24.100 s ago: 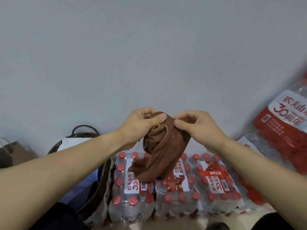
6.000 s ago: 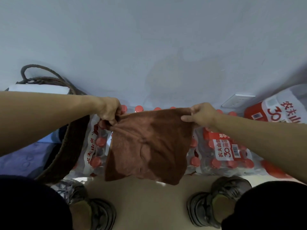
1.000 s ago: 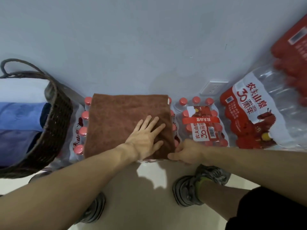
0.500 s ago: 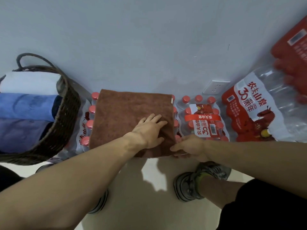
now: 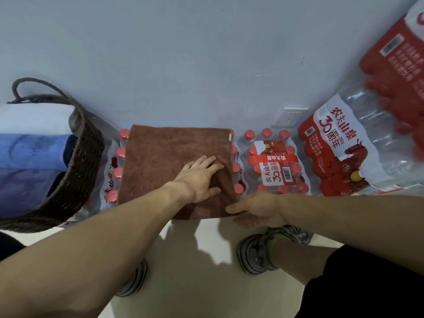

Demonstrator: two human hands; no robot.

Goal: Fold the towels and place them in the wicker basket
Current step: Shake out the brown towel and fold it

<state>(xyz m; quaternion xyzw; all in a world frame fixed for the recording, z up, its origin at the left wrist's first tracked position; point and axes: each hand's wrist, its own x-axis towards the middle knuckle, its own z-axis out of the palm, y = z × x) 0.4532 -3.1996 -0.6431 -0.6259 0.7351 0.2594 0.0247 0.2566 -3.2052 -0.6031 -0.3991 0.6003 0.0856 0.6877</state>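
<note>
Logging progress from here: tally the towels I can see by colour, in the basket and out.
Brown towel, on the bottled-water pack, under the left hand, near edge gripped by the right hand: 1
White towel, in the wicker basket: 1
Blue towel, in basket: 1
Purple-blue towel, in basket: 1
Total: 4

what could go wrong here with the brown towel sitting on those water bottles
1. The brown towel lies on a pack of water bottles, an uneven bed of round caps, so the fold under the left hand may come out crooked.
2. Its near edge overhangs the pack where the right hand grips the corner; letting go could let it slide to the floor.
3. The wicker basket already holds folded towels, so room looks tight.
</note>
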